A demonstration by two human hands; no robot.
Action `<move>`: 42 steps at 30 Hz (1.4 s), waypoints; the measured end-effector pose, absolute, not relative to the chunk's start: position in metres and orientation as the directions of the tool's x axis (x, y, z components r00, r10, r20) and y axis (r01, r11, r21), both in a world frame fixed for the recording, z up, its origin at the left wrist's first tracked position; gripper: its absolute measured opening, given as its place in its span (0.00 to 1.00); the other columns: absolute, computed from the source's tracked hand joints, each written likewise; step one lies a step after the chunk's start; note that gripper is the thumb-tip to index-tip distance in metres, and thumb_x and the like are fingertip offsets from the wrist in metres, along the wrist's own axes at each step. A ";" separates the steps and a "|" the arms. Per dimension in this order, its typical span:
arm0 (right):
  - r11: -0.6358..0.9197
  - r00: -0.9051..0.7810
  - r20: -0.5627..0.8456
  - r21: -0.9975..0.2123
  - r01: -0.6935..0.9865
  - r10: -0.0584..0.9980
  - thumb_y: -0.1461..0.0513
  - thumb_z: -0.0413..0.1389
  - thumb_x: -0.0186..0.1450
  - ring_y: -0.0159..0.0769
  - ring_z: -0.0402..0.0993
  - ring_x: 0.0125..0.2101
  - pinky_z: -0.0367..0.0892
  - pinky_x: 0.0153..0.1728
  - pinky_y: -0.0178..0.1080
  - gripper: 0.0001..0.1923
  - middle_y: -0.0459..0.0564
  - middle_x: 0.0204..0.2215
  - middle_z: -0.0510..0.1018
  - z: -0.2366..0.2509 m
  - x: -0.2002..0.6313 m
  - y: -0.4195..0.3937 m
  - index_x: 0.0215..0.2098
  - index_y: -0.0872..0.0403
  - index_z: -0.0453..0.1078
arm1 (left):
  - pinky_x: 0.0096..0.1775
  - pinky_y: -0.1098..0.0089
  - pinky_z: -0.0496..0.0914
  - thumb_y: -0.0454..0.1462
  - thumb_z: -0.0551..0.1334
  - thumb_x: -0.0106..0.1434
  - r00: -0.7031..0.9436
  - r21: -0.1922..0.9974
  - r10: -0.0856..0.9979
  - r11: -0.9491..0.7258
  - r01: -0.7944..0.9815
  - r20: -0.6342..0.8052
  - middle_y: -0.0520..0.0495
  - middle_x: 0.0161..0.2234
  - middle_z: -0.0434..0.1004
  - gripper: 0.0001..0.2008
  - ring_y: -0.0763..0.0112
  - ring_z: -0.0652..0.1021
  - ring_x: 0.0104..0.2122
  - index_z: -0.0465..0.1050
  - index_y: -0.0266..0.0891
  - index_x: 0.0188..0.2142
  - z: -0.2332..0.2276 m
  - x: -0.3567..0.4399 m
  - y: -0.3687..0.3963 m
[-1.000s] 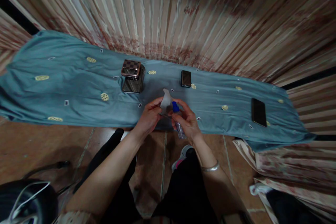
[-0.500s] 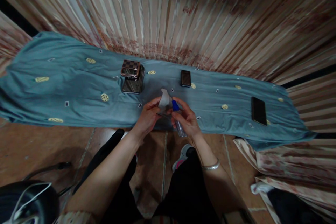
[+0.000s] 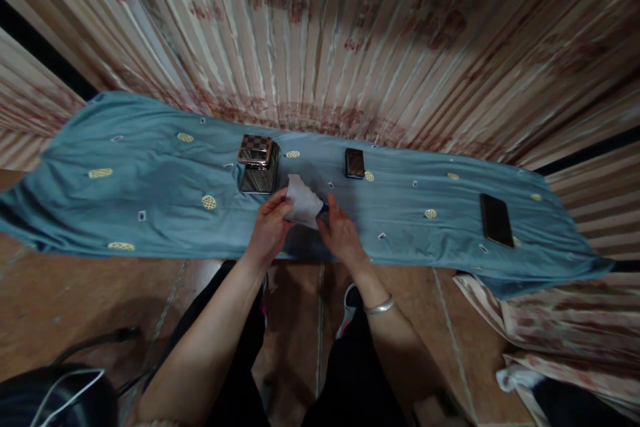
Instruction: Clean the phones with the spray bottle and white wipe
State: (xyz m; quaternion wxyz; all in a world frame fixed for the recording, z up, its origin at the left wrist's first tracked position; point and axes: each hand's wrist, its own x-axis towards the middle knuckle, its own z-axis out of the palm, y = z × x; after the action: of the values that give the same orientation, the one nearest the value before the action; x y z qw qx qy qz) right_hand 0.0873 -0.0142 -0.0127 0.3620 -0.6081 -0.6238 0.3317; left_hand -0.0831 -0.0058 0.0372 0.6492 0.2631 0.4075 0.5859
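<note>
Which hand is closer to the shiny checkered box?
The left hand. It sits just below the checkered box, holding the white cloth. The right hand is farther off to the box's right, on the cloth's other side.

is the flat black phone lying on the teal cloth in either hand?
No. The flat black phone lies apart on the teal cloth.

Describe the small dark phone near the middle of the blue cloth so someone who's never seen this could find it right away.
Start at the long blue cloth spread below the striped curtain. Along its far edge, just right of the shiny checker-topped box, lies the small dark phone. It is shorter and squarer than the long black phone far to the right, and it lies flat, unlike the raised box.
</note>
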 end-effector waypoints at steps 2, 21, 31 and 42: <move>0.087 -0.014 0.092 -0.865 0.495 0.996 0.65 0.59 0.60 0.56 0.71 0.63 0.63 0.67 0.58 0.39 0.64 0.60 0.78 -0.021 0.079 -0.009 0.70 0.53 0.63 | 0.36 0.66 0.75 0.39 0.75 0.47 -0.007 0.817 0.970 0.201 -0.540 -0.243 0.49 0.32 0.84 0.16 0.64 0.81 0.34 0.81 0.40 0.37 0.037 -0.081 -0.009; -0.265 -0.112 -0.244 -0.797 -0.543 0.963 0.49 0.76 0.49 0.42 0.85 0.38 0.79 0.40 0.41 0.21 0.46 0.33 0.87 0.016 0.058 -0.019 0.36 0.48 0.80 | 0.38 0.70 0.71 0.39 0.73 0.51 -0.022 0.922 0.995 0.084 -0.379 -0.100 0.51 0.34 0.85 0.15 0.70 0.77 0.32 0.84 0.40 0.40 0.023 -0.070 -0.012; -0.279 -0.016 -0.352 -0.713 -0.643 0.936 0.59 0.76 0.50 0.38 0.86 0.31 0.82 0.38 0.38 0.14 0.43 0.30 0.88 0.012 0.082 -0.012 0.33 0.49 0.81 | 0.59 0.57 0.72 0.40 0.72 0.55 -0.356 0.984 0.928 -0.153 -0.090 0.112 0.39 0.58 0.79 0.25 0.55 0.79 0.57 0.77 0.41 0.54 -0.004 -0.103 0.033; -0.299 -0.050 -0.368 -0.663 -0.686 0.929 0.59 0.74 0.57 0.38 0.87 0.35 0.81 0.33 0.33 0.11 0.44 0.33 0.89 0.009 0.096 -0.018 0.36 0.50 0.80 | 0.74 0.56 0.46 0.30 0.75 0.54 -0.416 0.909 0.897 0.042 0.414 0.149 0.24 0.75 0.52 0.51 0.48 0.53 0.76 0.52 0.22 0.71 -0.003 -0.162 0.122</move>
State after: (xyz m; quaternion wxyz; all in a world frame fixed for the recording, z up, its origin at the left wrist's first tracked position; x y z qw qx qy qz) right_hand 0.0960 -0.0182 0.0088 0.5709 -0.3864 -0.1568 0.7072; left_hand -0.1617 0.1215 -0.0025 0.2430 0.4824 0.6795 0.4964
